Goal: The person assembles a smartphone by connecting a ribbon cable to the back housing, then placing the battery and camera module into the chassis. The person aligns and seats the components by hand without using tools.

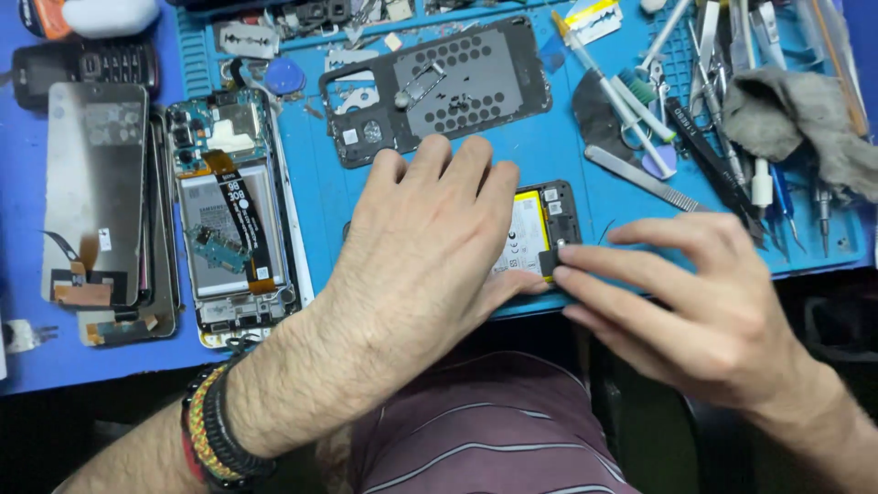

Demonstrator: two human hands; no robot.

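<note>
The open phone (535, 233) lies at the mat's (549, 155) near edge, just below the black back cover (439, 87). The left hand (421, 247) lies flat on it, fingers spread; the right hand (695, 302) pinches a small black part (550, 263) at its corner. Careless prying there could tear a connector or slide the phone off the mat.
</note>
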